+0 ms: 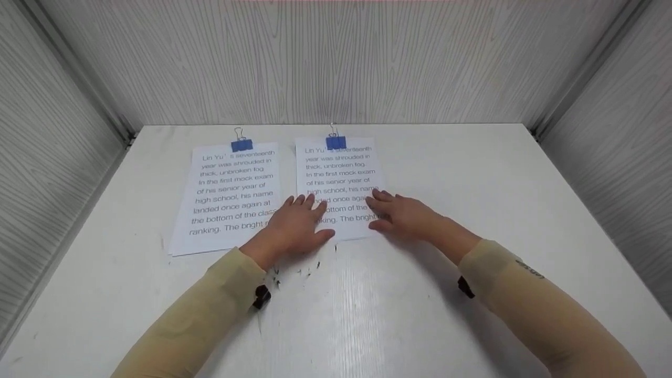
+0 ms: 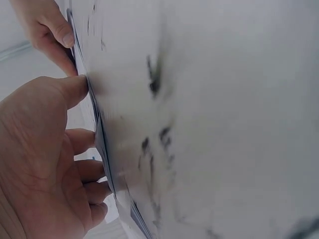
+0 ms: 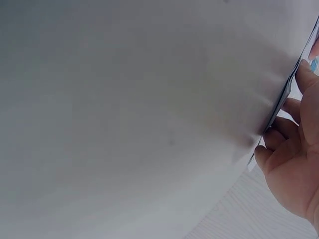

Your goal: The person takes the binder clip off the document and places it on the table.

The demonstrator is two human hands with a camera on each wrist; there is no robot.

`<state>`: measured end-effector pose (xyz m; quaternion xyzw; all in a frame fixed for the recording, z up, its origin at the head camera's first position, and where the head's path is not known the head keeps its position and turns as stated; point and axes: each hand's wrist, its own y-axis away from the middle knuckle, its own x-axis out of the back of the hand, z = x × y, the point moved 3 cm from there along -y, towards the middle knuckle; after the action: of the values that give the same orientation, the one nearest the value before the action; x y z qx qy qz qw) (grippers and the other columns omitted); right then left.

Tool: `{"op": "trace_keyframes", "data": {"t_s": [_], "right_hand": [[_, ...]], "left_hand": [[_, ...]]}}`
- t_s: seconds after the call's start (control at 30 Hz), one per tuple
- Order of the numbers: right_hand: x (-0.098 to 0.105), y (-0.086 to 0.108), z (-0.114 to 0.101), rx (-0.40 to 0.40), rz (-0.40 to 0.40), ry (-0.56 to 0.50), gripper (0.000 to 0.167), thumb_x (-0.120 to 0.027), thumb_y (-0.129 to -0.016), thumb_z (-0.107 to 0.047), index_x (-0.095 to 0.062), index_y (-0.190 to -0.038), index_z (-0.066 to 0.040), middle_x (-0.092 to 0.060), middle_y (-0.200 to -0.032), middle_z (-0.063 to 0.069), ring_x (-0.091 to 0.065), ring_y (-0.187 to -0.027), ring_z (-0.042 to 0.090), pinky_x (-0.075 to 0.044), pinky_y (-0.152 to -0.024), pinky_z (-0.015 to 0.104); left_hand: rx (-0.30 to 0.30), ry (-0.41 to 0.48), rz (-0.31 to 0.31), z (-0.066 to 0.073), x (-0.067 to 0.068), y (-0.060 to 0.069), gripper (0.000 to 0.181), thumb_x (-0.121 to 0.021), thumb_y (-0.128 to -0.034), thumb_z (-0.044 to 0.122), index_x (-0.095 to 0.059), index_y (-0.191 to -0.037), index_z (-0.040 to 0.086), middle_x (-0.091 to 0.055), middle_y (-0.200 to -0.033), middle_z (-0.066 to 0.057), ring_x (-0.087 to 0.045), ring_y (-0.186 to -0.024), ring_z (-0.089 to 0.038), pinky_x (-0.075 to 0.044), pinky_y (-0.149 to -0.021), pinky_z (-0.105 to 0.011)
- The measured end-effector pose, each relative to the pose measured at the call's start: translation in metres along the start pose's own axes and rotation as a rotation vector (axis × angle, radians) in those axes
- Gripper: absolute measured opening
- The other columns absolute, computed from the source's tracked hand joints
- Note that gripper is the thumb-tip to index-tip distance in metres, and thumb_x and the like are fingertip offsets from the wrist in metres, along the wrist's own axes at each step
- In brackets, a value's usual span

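A rectangular stack of white printed paper (image 1: 341, 173) lies on the white surface (image 1: 451, 320) between the person's two hands, a blue binder clip with wire handles (image 1: 336, 142) at its top edge; the left hand (image 1: 295, 227) touches its left side, fingers spread and loosely extended, and the right hand (image 1: 403, 214) touches its right side, fingers close together and slightly bent; neither has any paper pinched. From where I stand, uneven pressure looks the likeliest trouble; if one side pushes harder, the stack could skew, or the sheets, clipped only at the top, might buckle or fan lower down. The left wrist also crosses a corner of the second white printed stack (image 1: 231, 191), with its own blue clip (image 1: 242, 145); I cannot tell whether they touch; a careless sweep could drag that one askew.
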<state>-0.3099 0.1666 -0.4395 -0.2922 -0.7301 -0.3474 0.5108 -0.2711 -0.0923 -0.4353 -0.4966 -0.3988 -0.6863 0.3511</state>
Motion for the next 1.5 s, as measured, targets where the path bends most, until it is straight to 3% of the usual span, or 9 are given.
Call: {"op": "trace_keyframes", "data": {"t_s": [0.23,0.77,1.23,1.5], "right_hand": [[-0.002,0.019,-0.003,-0.004,-0.001,-0.010,0.076,-0.060,-0.106,-0.052,-0.033,-0.168,-0.017,-0.024,-0.174,0.008,-0.028,-0.158,0.034,-0.026,-0.126,0.052],[-0.011,0.055,-0.013,-0.021,0.028,-0.005,0.076,-0.066,-0.104,-0.046,-0.037,-0.166,-0.015,-0.028,-0.173,0.011,-0.031,-0.157,0.033,-0.028,-0.125,0.053],[-0.025,0.091,-0.025,0.015,0.080,0.009,0.073,-0.070,-0.103,-0.040,-0.044,-0.162,-0.006,-0.037,-0.168,0.018,-0.037,-0.154,0.034,-0.033,-0.122,0.053],[-0.029,0.108,-0.032,0.008,0.092,0.024,0.072,-0.072,-0.102,-0.039,-0.047,-0.160,-0.006,-0.040,-0.166,0.017,-0.041,-0.152,0.034,-0.036,-0.121,0.054]], "left_hand": [[-0.013,0.003,-0.001,0.011,-0.003,0.010,0.080,-0.047,-0.1071,0.060,-0.033,-0.167,0.009,-0.026,-0.171,-0.021,-0.021,-0.160,-0.037,-0.012,-0.130,-0.050],[-0.061,-0.046,0.002,0.034,-0.010,0.024,0.079,-0.051,-0.1061,0.059,-0.038,-0.165,0.007,-0.033,-0.168,-0.024,-0.029,-0.157,-0.040,-0.020,-0.128,-0.052],[-0.103,-0.035,0.011,0.057,-0.020,0.047,0.078,-0.054,-0.1053,0.057,-0.043,-0.162,0.006,-0.037,-0.166,-0.025,-0.033,-0.155,-0.042,-0.022,-0.127,-0.053],[-0.106,-0.040,0.003,0.069,-0.025,0.059,0.079,-0.054,-0.1049,0.059,-0.043,-0.162,0.006,-0.036,-0.166,-0.025,-0.032,-0.156,-0.041,-0.022,-0.127,-0.053]]}}
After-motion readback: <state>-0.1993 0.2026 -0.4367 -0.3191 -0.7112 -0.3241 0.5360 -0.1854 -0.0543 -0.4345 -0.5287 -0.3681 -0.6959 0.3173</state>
